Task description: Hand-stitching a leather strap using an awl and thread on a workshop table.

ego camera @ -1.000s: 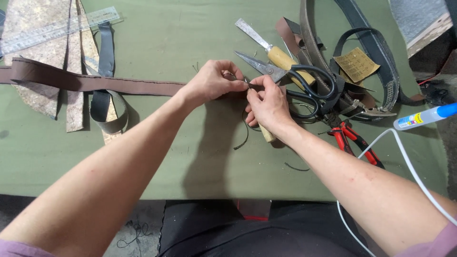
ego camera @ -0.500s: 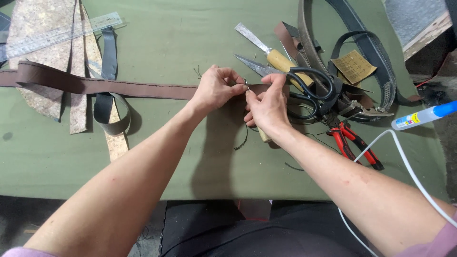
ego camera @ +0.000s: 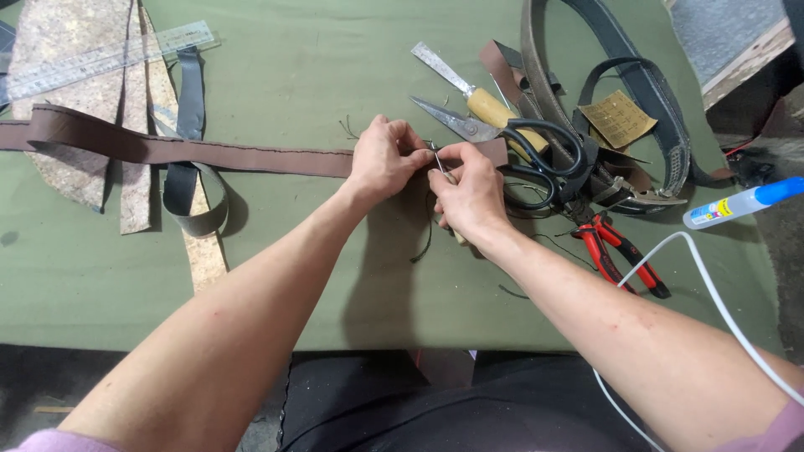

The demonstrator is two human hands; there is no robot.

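Since the earlier frame the hands have barely shifted, staying together over the end of the brown leather strap [ego camera: 209, 153], which runs from the far left across the green counter [ego camera: 318, 75] to the middle. At far left a clear ruler [ego camera: 109, 57] lies over pale cork-like strips [ego camera: 67, 100], with a dark grey strap [ego camera: 188, 142] looped just beside them. The left hand [ego camera: 381, 161] pinches the leather strap's right end. The right hand [ego camera: 469, 197], touching it, grips a thin metal awl or needle [ego camera: 439, 161] at the strap; a dark thread [ego camera: 425, 238] hangs below. To the right lie black-handled scissors [ego camera: 511, 146], a yellow-handled chisel [ego camera: 469, 88], coiled belts [ego camera: 645, 109], red pliers [ego camera: 620, 255] and a glue bottle [ego camera: 741, 202].
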